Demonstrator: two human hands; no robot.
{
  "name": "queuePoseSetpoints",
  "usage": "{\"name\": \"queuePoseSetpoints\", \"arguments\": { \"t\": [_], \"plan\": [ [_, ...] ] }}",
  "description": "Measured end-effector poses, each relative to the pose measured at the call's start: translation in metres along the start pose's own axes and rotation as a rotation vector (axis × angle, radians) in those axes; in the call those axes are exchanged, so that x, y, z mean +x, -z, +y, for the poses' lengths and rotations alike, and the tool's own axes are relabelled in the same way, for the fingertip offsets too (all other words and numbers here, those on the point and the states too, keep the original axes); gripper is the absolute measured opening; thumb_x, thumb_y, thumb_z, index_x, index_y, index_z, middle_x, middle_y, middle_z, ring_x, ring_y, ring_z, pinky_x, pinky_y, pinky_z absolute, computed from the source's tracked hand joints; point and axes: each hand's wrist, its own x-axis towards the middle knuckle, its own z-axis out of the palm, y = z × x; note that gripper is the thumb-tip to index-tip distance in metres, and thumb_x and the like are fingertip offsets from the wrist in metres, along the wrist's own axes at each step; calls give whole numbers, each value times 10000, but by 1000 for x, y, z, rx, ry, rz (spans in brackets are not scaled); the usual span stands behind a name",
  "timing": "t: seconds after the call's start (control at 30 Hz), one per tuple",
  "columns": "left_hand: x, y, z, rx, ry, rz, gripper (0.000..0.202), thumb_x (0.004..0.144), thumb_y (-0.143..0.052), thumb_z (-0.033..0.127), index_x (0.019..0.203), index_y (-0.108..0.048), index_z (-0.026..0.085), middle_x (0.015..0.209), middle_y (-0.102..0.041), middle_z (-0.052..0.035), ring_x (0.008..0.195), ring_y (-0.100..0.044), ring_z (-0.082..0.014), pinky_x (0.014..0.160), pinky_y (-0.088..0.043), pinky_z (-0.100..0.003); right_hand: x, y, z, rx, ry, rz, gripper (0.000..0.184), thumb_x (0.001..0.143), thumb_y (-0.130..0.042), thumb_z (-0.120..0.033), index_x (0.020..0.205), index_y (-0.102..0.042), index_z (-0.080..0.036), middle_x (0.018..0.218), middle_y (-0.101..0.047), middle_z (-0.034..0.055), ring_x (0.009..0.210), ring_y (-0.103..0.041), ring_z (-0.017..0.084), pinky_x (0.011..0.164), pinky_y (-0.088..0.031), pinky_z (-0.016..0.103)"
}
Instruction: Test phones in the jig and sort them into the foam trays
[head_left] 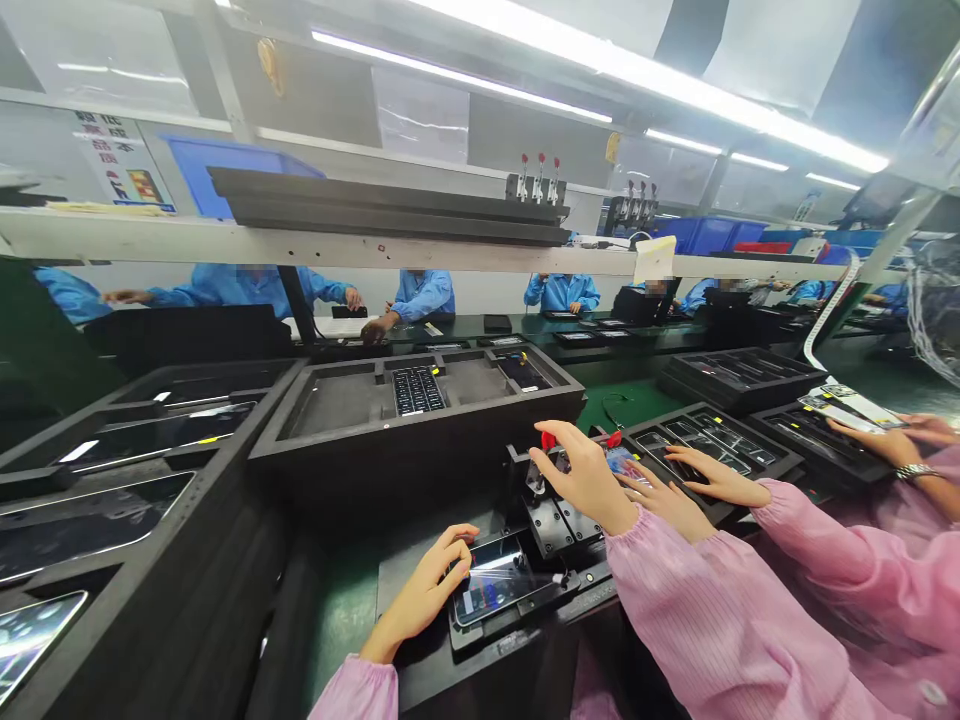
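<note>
My left hand (433, 582) curls its fingers and thumb around the left end of a smartphone (491, 585). The phone lies screen up, its display lit, in a black test fixture (517, 628). My right hand (589, 480) is raised over the fixture's metal clamp block (551, 522). Its thumb and index finger are at a red lever knob (549, 440) of a toggle clamp. A second red knob (615, 439) shows just right of that hand. The other fingers of my right hand are partly hidden.
A black foam tray (420, 445) behind the fixture holds a few parts. Stacked trays of phones (97, 525) stand on the left. At right, a co-worker's hands (720, 478) reach over a tray of phone frames (705, 440). A shelf beam (450, 255) crosses above.
</note>
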Motion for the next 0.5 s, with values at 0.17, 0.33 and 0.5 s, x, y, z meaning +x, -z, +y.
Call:
{"name": "queuePoseSetpoints", "arguments": {
  "t": [0.17,0.33,0.5],
  "plan": [
    [-1,7,-2,-52,15,14,324,895,-387,408,701,-537,198,1185,-506,-56,1098,-489,-218,961,-369,-315,-52,1,0,14,3,175,289,835,-516,-210,1120,-494,-251,971,-615,32,963,-568,186,884,-454,381],
    [1,5,-7,-86,41,63,271,907,-369,358,758,-532,201,1156,-517,-63,1049,-519,-199,934,-391,-320,-108,-32,7,-189,-47,89,447,832,-517,-236,1256,-394,-304,1149,-595,43,1033,-542,262,1011,-215,616],
    [-2,-2,-12,-130,76,101,288,828,-487,238,1116,-483,233,1205,-509,-59,1094,-500,-201,974,-356,-356,-115,-43,11,-216,-144,-110,530,872,-413,-322,1360,-220,-389,1297,-486,14,1185,-437,311,995,-142,691]
  ]
}}
